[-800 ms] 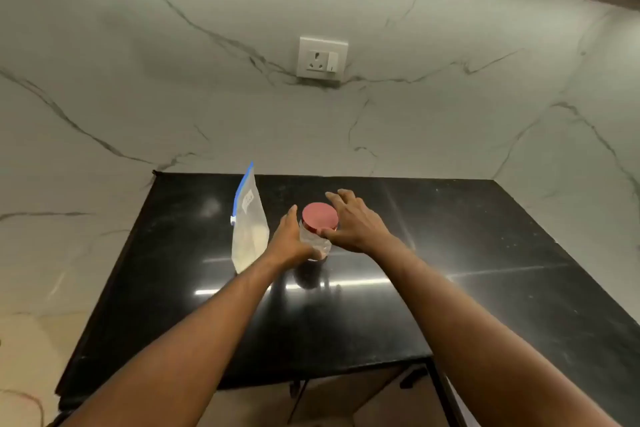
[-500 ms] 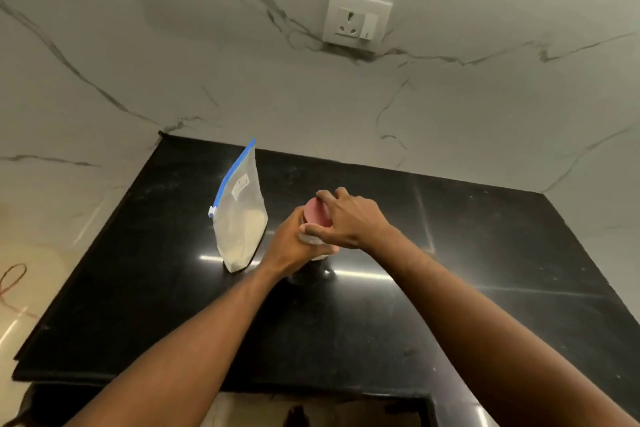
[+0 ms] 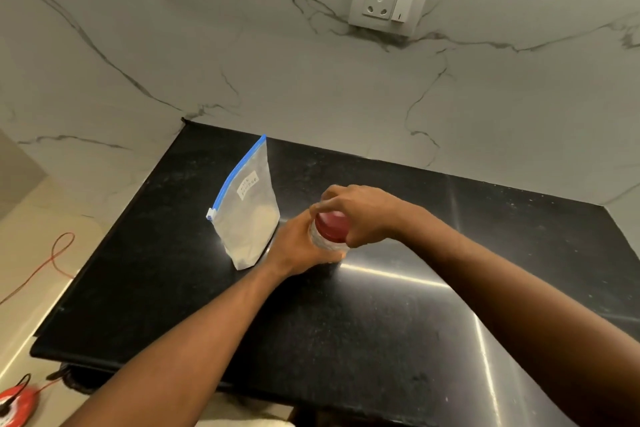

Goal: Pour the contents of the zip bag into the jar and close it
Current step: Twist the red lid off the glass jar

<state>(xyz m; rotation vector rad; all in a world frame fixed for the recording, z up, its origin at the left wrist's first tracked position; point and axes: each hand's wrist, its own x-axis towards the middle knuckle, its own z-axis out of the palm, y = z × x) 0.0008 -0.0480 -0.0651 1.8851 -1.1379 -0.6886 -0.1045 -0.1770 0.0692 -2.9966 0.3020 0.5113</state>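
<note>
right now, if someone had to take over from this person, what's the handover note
Left hand: wrapped around the jar, steadying it on the black counter.
Right hand: fingers curled over the red lid, which is on the jar.
Zip bag: stands upright just left of the jar, blue zip closed, pale contents inside, untouched.
Done: nothing poured yet.
Left: take the lid off, open the bag, pour its contents into the jar, put the lid back on.
</note>
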